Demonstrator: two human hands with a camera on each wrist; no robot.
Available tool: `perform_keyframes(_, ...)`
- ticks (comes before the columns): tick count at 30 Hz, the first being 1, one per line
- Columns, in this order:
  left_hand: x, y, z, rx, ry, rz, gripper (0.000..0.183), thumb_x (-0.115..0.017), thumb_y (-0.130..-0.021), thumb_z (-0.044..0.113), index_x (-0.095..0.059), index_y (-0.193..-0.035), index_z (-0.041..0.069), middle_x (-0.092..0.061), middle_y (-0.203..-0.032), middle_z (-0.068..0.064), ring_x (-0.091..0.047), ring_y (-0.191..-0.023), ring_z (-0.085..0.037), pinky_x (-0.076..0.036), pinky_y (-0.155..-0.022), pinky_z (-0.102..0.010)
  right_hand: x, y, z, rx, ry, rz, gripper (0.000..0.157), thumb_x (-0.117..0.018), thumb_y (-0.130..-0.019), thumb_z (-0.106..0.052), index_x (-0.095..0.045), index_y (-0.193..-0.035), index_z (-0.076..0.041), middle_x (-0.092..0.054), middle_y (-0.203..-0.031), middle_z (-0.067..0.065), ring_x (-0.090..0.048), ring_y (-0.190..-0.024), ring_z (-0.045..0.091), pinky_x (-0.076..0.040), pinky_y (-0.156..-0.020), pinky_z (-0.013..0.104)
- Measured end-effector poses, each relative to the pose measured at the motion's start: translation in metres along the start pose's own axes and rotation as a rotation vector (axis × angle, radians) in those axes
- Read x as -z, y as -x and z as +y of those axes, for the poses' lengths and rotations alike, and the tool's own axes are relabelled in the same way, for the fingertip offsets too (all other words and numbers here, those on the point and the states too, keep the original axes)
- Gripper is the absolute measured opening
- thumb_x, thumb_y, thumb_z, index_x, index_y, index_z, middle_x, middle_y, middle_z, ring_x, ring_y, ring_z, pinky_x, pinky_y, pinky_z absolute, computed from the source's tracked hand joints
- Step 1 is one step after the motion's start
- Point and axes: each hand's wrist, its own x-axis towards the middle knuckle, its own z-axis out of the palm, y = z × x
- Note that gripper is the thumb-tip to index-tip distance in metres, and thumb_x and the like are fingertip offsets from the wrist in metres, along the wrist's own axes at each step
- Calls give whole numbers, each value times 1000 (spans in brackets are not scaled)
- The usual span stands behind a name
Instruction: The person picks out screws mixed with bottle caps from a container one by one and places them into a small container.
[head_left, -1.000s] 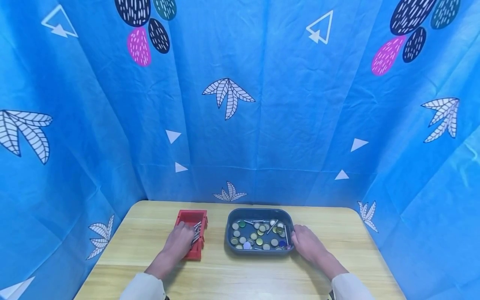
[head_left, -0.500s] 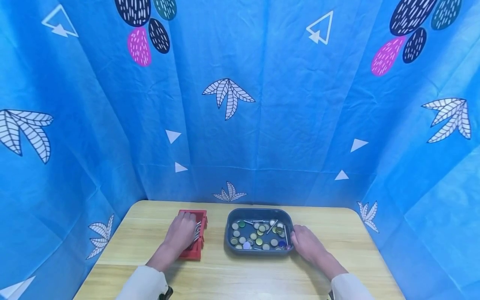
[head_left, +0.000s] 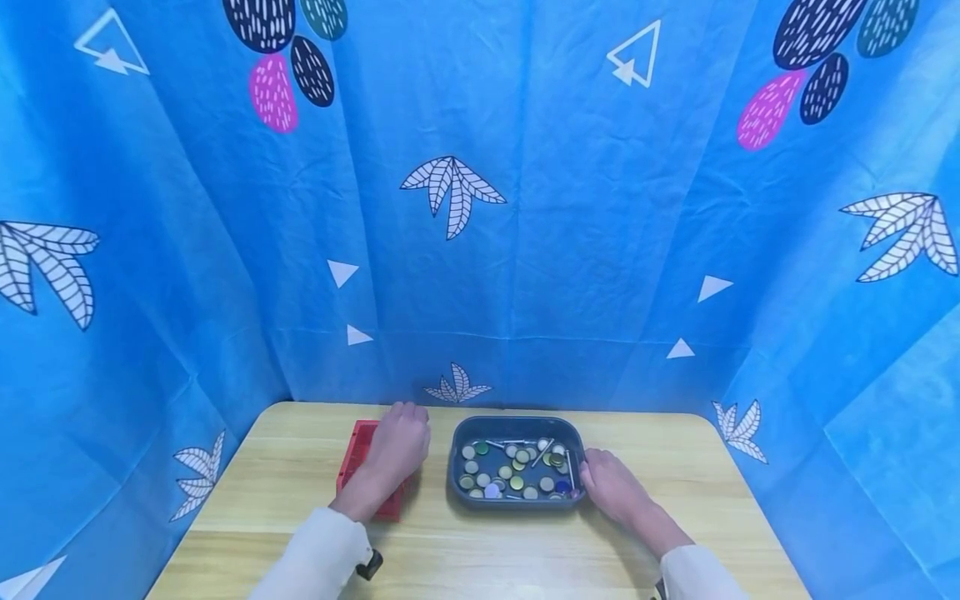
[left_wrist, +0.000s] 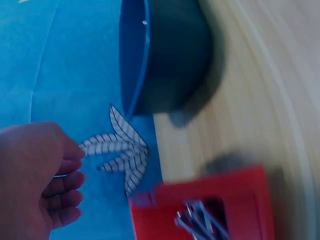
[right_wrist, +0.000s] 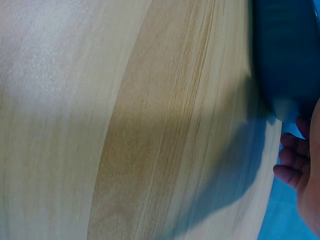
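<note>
In the head view, my left hand (head_left: 399,446) is raised over the right side of the red bin (head_left: 360,442), fingers curled. The left wrist view shows the same curled fingers (left_wrist: 67,200), apart from the bin; whatever may be between them is hidden. Thin silvery metal pieces (left_wrist: 200,220), like nails or screws, lie in the bin. My right hand (head_left: 615,485) holds the right end of a dark blue-grey tray (head_left: 517,505). Inside the tray are several round caps (head_left: 517,482), mostly pale and gold, plus a few thin metal pins (head_left: 542,452).
Both containers stand on a light wooden table (head_left: 495,554), the red bin left of the tray with a gap between them. A blue patterned curtain (head_left: 480,292) encloses the back and sides of the table.
My left hand has come up out of the red bin and shifted right towards the tray. The bin appears slightly turned. My right hand has stayed at the tray's end.
</note>
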Motion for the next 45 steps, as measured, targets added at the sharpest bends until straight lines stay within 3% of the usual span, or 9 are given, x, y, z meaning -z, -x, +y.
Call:
perform_keyframes(6, -3, -18, 32, -23, 71, -27, 15, -73, -91, 19, -69, -92, 4, -66, -82, -7, -59, -78, -22, -52, -77, -35, -1, -1, 0, -3, -19, -5, 18, -50, -106, -21, -66, -99, -17, -66, -94, -3, -64, -100, 22, -53, -99, 47)
perform_keyframes(10, -2, -28, 60, -32, 186, -55, 14, -72, -93, 18, -71, -95, 5, -70, -87, -7, -64, -84, -23, -56, -82, -38, -1, -2, 3, -4, -15, 0, 18, -50, -106, -21, -65, -97, -17, -66, -93, -3, -64, -99, 22, -54, -98, 48)
perform_keyframes(15, -3, -39, 96, -19, 342, -138, 16, -66, -95, 15, -72, -104, 4, -75, -101, -10, -69, -99, -27, -61, -91, -39, 0, -2, 4, -11, -10, 14, 18, -50, -105, -21, -66, -97, -17, -66, -91, -3, -64, -97, 20, -54, -96, 48)
perform_keyframes(23, -20, -50, 142, -15, 338, -233, 17, -69, -96, 22, -71, -103, 7, -72, -94, -6, -66, -89, -22, -61, -77, -31, 1, 1, 2, -17, -36, -13, 18, -52, -105, -20, -67, -99, -15, -67, -94, -2, -65, -101, 23, -53, -100, 49)
perform_keyframes(28, -32, -57, 163, -9, 368, -252, 16, -70, -94, 22, -69, -93, 7, -69, -84, -5, -64, -79, -22, -59, -68, -32, 1, 0, 3, -21, -23, -6, 17, -52, -105, -21, -66, -97, -17, -68, -93, -2, -66, -100, 23, -54, -100, 48)
perform_keyframes(31, -37, -59, 172, -5, 391, -285, 17, -69, -95, 22, -69, -92, 5, -69, -82, -6, -66, -78, -23, -59, -69, -33, 1, -1, 3, -23, -24, -11, 17, -52, -105, -21, -66, -97, -17, -68, -93, -2, -65, -99, 22, -54, -99, 47)
perform_keyframes(35, -43, -61, 183, 23, 441, -343, 17, -66, -97, 21, -70, -92, 5, -70, -81, -6, -66, -75, -21, -59, -68, -34, 2, -1, 3, -30, -34, -19, 18, -51, -106, -22, -66, -97, -18, -67, -93, -4, -65, -100, 21, -54, -100, 47)
perform_keyframes(38, -48, -61, 190, 57, 507, -361, 18, -66, -96, 18, -68, -82, 8, -67, -76, -4, -61, -67, -17, -54, -61, -32, 1, -1, 2, -27, -36, -17, 17, -52, -105, -21, -64, -95, -19, -66, -92, -4, -64, -100, 21, -53, -100, 47)
perform_keyframes(45, -56, -59, 207, 119, 619, -329, 29, -67, -93, 13, -62, -65, 13, -66, -69, -3, -60, -62, -18, -50, -58, -31, 2, 1, 0, 6, -22, 2, 18, -52, -105, -18, -62, -89, -20, -64, -88, -4, -64, -96, 22, -54, -97, 47)
